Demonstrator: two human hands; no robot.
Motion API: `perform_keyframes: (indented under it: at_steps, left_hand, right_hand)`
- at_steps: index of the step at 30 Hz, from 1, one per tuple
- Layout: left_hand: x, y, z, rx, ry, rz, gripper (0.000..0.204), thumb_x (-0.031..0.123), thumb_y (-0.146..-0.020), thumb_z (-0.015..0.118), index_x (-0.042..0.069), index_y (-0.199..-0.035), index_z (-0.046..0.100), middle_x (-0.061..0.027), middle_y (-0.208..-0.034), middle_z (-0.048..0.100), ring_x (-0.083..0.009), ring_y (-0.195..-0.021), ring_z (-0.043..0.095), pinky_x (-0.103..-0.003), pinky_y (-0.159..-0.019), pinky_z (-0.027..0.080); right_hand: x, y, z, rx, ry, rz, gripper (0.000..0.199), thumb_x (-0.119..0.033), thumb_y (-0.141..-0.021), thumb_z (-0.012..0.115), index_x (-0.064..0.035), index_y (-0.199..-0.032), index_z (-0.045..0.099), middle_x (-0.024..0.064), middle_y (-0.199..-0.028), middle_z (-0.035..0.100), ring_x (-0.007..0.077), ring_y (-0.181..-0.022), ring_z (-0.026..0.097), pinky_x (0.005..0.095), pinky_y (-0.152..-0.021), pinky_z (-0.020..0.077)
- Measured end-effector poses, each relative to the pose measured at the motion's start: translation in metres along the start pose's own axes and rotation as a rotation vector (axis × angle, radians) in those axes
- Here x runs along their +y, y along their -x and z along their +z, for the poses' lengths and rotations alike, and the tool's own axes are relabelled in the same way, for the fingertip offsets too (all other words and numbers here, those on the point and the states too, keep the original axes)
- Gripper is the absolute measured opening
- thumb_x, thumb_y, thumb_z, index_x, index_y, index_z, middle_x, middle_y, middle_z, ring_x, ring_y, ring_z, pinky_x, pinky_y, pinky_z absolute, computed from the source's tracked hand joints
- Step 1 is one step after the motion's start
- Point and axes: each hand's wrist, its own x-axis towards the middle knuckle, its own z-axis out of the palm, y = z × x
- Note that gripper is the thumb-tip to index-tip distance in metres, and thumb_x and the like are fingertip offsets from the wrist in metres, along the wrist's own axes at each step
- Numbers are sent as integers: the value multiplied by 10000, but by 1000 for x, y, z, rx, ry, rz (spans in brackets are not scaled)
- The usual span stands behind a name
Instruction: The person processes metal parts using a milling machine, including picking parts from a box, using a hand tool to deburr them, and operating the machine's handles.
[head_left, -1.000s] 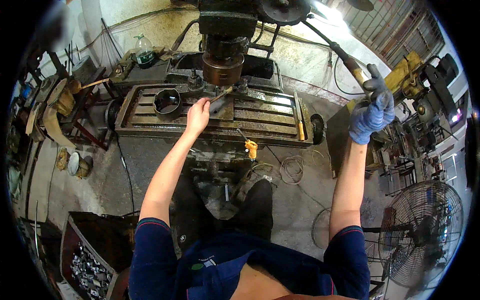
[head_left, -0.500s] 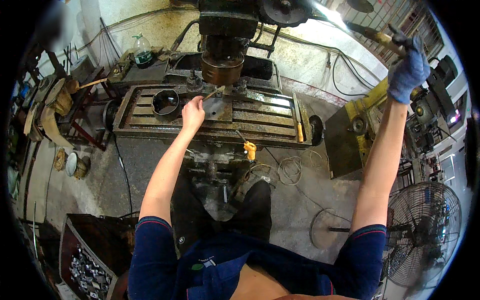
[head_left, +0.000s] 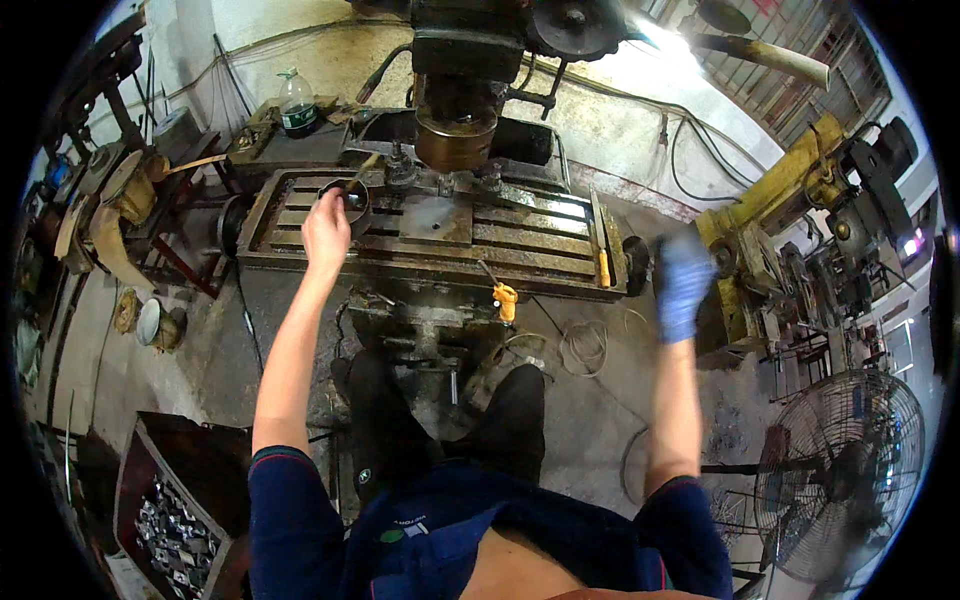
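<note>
My bare left hand (head_left: 326,228) reaches onto the slotted table (head_left: 540,245) of a milling machine, its fingers closed on the left rim of a dark round ring (head_left: 353,196). A flat grey plate (head_left: 434,218) lies to the right of the ring, under the machine's brass-coloured spindle head (head_left: 455,135). My right hand (head_left: 683,285), in a blue glove and blurred, hangs in the air off the table's right end with loose fingers and nothing in it. The machine's long lever (head_left: 762,58) sticks out high above that hand.
An orange-handled tool (head_left: 603,262) lies at the table's right end, and an orange crank handle (head_left: 505,298) is at its front. A yellow machine (head_left: 770,215) stands at right and a floor fan (head_left: 840,475) at lower right. A crate of metal parts (head_left: 175,520) sits at lower left.
My right hand let go of the long lever and dropped to table height. My left hand moved left from the flat plate to the dark ring.
</note>
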Motion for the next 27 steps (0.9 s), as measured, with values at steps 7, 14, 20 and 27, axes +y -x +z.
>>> perform_keyframes:
  at_steps: [7, 14, 20, 27]
  left_hand:
    - [-42, -5, -14, -265, -517, 2, 228, 226, -844, 487, 102, -1019, 564, -178, -790, 610, -351, -728, 613, -475, -626, 484]
    - [-24, 3, -22, -382, -471, 15, 320, 301, -817, 526, 120, -1078, 563, -170, -754, 635, -349, -736, 619, -469, -635, 486]
    - [-17, 12, -70, -324, -259, -128, 318, 337, -813, 536, 97, -1013, 600, -154, -805, 641, -342, -798, 607, -440, -676, 470]
    - [-20, 86, -99, -313, -78, -238, 333, 342, -819, 547, 72, -997, 628, -173, -854, 635, -333, -836, 611, -403, -721, 477]
  right_hand:
    - [-91, 186, 169, -948, -1238, 865, 404, -215, -769, 673, 7, -1093, 577, 50, -962, 621, 131, -856, 554, 268, -767, 440]
    - [-136, 195, 213, -883, -1147, 747, 310, -210, -775, 668, -28, -1018, 601, 7, -855, 614, 113, -744, 531, 274, -691, 441]
    - [-151, 135, 111, -443, -1496, 714, 392, -200, -752, 692, -34, -1076, 545, -21, -721, 540, 49, -625, 475, 220, -532, 415]
    - [-163, 46, 50, -930, -226, -105, 543, -517, -756, 532, -16, -952, 608, 199, -863, 624, 334, -818, 611, 410, -718, 475]
